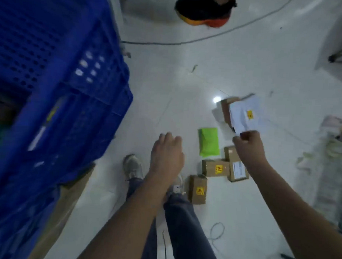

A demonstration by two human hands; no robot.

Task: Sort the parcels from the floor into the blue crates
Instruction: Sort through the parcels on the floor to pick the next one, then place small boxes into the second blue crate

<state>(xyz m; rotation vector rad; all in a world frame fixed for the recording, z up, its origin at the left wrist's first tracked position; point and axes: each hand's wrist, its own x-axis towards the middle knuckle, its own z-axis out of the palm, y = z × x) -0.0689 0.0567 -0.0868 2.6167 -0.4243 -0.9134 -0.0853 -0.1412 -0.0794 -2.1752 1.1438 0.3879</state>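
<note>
Glossy white tiled floor [236, 60], light glare [216, 99], grey cable [208, 36]

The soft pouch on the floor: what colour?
Bright lime green pouch, clearest in the head view.

The crates [57, 98] are deep blue, their walls a grid of small holes. A white parcel [244, 116] with a yellow-and-red sticker sits pinched in the right hand's fingers [243, 136]. Below those fingers lie brown boxes [215, 167], two showing yellow-and-red stickers, one a white label. Between both hands lies a lime-green pouch [208, 142]. The floor [187, 75] is glossy white. A black shoe [205, 9] has an orange-yellow sole.
</note>
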